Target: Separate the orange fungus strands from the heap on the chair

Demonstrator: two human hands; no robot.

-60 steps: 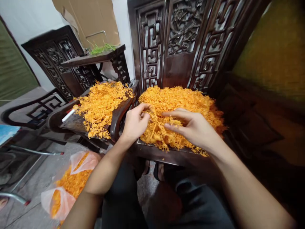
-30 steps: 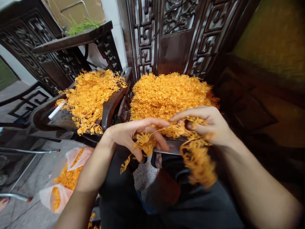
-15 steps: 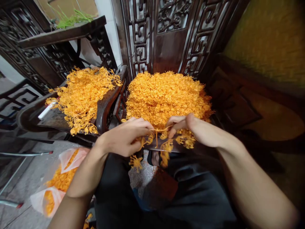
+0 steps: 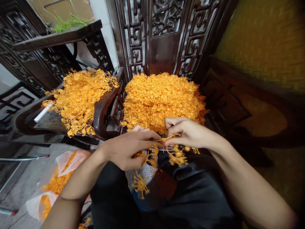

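Between my two hands is a thin orange stem with spidery, many-legged orange pieces (image 4: 140,184) hanging from it, plastic by the look of them. My left hand (image 4: 128,148) pinches one side of the stem, palm down, with several pieces dangling under its fingers. My right hand (image 4: 189,132) is closed on the other side, fingers curled and thumb pressed in, and more pieces hang below it. Just beyond both hands lies a large heap of similar orange pieces (image 4: 164,98) on a dark wooden chair. My fingers partly hide the stem.
Another orange heap (image 4: 78,98) covers the seat of the carved chair at left, beside a white stick-like object (image 4: 43,113). A curved wooden armrest (image 4: 105,108) separates the heaps. On the floor sits a plastic bag (image 4: 68,162) of orange pieces. Green stalks (image 4: 71,23) lie on a ledge.
Both hands have come lower and closer to me, with the stem between them. My right hand's fingers have curled in tighter. The hanging pieces have swung lower. The view has shifted slightly.
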